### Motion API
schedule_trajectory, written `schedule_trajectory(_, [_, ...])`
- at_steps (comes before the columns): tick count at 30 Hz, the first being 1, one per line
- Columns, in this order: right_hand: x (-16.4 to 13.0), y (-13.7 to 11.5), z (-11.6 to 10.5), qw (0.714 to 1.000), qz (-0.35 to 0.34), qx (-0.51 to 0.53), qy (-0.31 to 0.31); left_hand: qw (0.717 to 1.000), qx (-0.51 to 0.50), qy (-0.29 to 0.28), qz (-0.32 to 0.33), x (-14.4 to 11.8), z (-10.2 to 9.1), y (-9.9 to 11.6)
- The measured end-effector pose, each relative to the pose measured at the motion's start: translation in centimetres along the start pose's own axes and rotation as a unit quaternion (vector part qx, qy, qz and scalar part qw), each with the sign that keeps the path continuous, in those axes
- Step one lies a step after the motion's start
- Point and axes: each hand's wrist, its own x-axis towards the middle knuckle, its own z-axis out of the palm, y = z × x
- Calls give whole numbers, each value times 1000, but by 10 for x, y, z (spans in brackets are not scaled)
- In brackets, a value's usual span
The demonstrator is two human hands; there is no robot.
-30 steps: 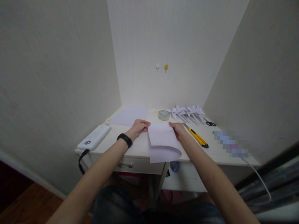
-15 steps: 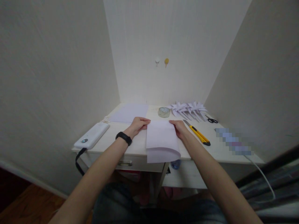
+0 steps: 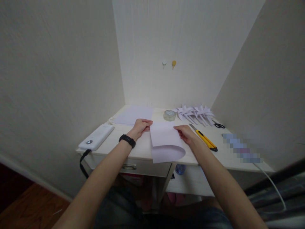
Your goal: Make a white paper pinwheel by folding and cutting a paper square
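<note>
From the head camera I see a white sheet of paper folded over on itself (image 3: 165,141), lying on the white desktop (image 3: 221,152) with its curved, uncreased fold bulging toward me and just overhanging the desk's near edge. The upper layer's far edge lines up with the lower one, and both of my hands sit on those far corners. My left hand (image 3: 141,126), with a black wristband (image 3: 127,141) behind it, has its fingertips pressed on the sheet's far left corner. My right hand (image 3: 187,132) pinches the far right corner. The hands are apart, one at each side of the sheet, and I cannot tell how firmly either grips.

Taking the folded sheet as my landmark: beyond it and to the left lies a flat stack of pale paper (image 3: 133,115). Straight beyond it sits a clear roll of tape (image 3: 169,115). Beyond and to the right is a cluster of folded white paper pinwheels (image 3: 195,113), with black-handled scissors (image 3: 219,125) further right. Just right of my right hand lies a yellow utility knife (image 3: 203,138). Well to the left rests a white power bank with a black strap (image 3: 96,141). Nothing lies across the sheet besides my hands.
</note>
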Motion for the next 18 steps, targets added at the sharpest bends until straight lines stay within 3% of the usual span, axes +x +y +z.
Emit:
schedule_trajectory(6, [-1, -2, -1, 1000, 4, 9, -12, 1000, 1, -10, -13, -3, 0, 2])
schedule_trajectory(18, [13, 5, 1, 999, -20, 2, 27, 999, 14, -15, -44, -11, 7, 7])
